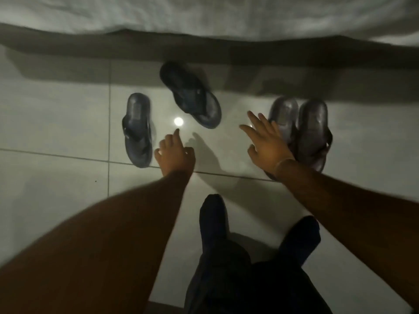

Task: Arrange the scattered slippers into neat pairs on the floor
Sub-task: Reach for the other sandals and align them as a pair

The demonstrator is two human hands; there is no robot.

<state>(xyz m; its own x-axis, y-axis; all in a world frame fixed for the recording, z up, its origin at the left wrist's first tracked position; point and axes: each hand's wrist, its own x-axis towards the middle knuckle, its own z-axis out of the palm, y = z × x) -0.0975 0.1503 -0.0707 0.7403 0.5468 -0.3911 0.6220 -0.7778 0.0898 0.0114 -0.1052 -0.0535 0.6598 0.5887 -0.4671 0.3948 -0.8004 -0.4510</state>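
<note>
Dim interior, pale tiled floor (56,123) with dark grout lines and one small round light reflection (178,121). Item one: dark flip-flop slipper (137,130), lying sole-down at left of centre, lengthwise up the frame, strap visible. Item two: second dark flip-flop slipper (190,94), lying aslant above and to the right of item one, apart from it, its upper end near the shadowed band under the white bedding (204,14) that crosses the top of the view. Item three: brownish pair, left-hand slipper (283,112) and right-hand slipper (311,132), set side by side and touching, both lengthwise up the frame, at the right of the floor. Left hand (174,152): empty, fingers loosely curled with the index finger extended, positioned just right of item one; contact with it cannot be told. Right hand (267,141): empty, fingers spread and extended, palm downward, overlapping the near edge of the brownish pair; whether it touches the pair cannot be told, the region being motion-blurred. A thin band shows at the right wrist. Both forearms are bare and reach in from the lower corners. Person's feet in dark socks (214,220) and dark trouser legs occupy the lower centre, standing on the tiles, well apart from all four slippers.
</note>
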